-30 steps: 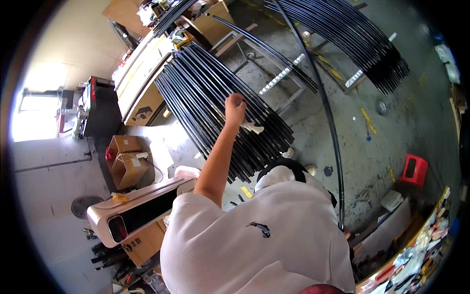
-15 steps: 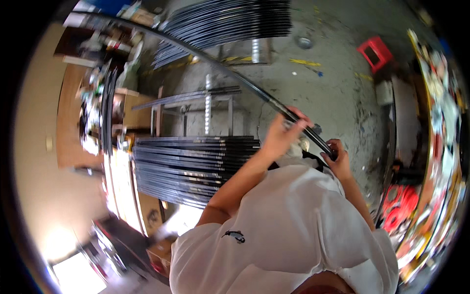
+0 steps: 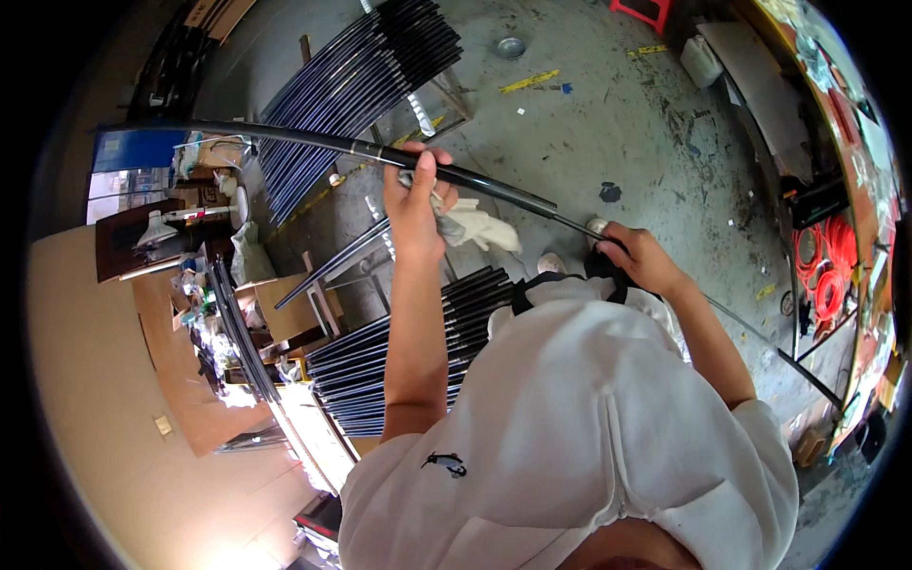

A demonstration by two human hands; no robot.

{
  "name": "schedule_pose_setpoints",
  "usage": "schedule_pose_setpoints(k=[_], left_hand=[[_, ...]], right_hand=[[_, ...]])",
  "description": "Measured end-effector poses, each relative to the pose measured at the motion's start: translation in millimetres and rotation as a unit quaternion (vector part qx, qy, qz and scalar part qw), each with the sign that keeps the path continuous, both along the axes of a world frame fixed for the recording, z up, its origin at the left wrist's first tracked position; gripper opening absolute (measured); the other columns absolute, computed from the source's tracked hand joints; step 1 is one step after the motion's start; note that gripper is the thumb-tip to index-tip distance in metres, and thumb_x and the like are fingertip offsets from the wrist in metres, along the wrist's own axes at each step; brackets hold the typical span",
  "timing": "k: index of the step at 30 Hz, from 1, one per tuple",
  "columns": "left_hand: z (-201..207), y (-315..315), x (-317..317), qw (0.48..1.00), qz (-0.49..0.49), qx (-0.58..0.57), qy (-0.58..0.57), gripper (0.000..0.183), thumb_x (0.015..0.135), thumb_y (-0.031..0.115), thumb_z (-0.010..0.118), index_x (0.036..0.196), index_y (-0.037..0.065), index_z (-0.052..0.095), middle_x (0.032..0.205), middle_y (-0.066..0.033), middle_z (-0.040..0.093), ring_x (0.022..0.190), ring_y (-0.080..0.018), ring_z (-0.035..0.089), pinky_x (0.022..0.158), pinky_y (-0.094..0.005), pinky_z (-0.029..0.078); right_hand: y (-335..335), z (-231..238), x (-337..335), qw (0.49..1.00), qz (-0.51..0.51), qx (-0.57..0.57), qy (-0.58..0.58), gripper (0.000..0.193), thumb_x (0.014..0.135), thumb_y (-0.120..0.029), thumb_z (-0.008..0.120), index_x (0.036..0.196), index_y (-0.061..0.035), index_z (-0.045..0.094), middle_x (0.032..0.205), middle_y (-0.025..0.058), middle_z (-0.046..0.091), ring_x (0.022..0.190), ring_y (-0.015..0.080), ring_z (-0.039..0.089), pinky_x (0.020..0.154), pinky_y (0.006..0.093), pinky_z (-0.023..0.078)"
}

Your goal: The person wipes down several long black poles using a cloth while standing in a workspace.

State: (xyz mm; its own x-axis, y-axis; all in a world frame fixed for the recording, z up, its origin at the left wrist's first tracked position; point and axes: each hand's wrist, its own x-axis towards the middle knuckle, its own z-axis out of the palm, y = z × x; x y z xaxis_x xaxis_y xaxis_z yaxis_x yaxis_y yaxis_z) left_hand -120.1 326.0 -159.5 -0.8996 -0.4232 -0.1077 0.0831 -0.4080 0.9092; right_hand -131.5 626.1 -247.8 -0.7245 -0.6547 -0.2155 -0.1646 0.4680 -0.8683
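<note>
A long black telescopic rod slants across the upper middle, from the far left down toward the right. My left hand is closed around its thick part, with a crumpled white cloth bunched under the fingers and hanging to the right. A thinner section sticks out of the thick part's right end. My right hand grips this thin section, its fingers closed. Beyond my right forearm a thin dark rod runs down to the right; whether it joins the held one is hidden.
Black rods lie in rows on a far rack and a nearer rack. At left a cluttered bench stands by the wall. At right are coiled red hoses under a loaded shelf. A red stool stands far off.
My right hand has moved from the thick end onto a thin section now showing out of it. My left hand is farther left along the rod, with the white cloth now visible. The view has turned.
</note>
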Motion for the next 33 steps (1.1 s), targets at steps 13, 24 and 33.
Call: schedule_pose_setpoints(k=[13,24,33], left_hand=[[37,-11,-21,0.998,0.017,-0.062,0.025,0.020,0.087,0.014,0.060,0.102,0.007,0.049,0.085,-0.0086,0.057,0.053,-0.0075,0.040,0.044,-0.0210,0.034],[110,-249,108,0.940,0.314,-0.116,0.067,0.019,0.088,0.024,0.058,0.092,0.005,0.059,0.079,-0.0032,0.056,0.057,-0.0105,0.040,0.049,-0.0227,0.035],[-136,-129,255,0.779,0.473,-0.185,-0.367,0.011,0.087,0.017,0.055,0.088,0.006,0.053,0.071,-0.0029,0.057,0.067,-0.0156,0.054,0.063,-0.0303,0.043]], right_hand=[[-52,45,-38,0.993,0.030,-0.113,-0.026,0.018,0.091,-0.019,0.051,0.090,-0.0009,0.052,0.068,0.0125,0.047,0.062,0.0224,0.043,0.059,0.0321,0.038],[94,-132,-27,0.986,-0.015,0.150,0.068,0.036,0.089,-0.026,0.054,0.069,0.0036,0.048,0.053,0.0163,0.038,0.048,0.0230,0.030,0.047,0.0375,0.030],[87,-142,-47,0.990,-0.033,0.138,-0.004,0.047,0.094,-0.032,0.047,0.057,-0.0047,0.040,0.047,0.0018,0.036,0.045,0.0113,0.030,0.044,0.0334,0.025]])
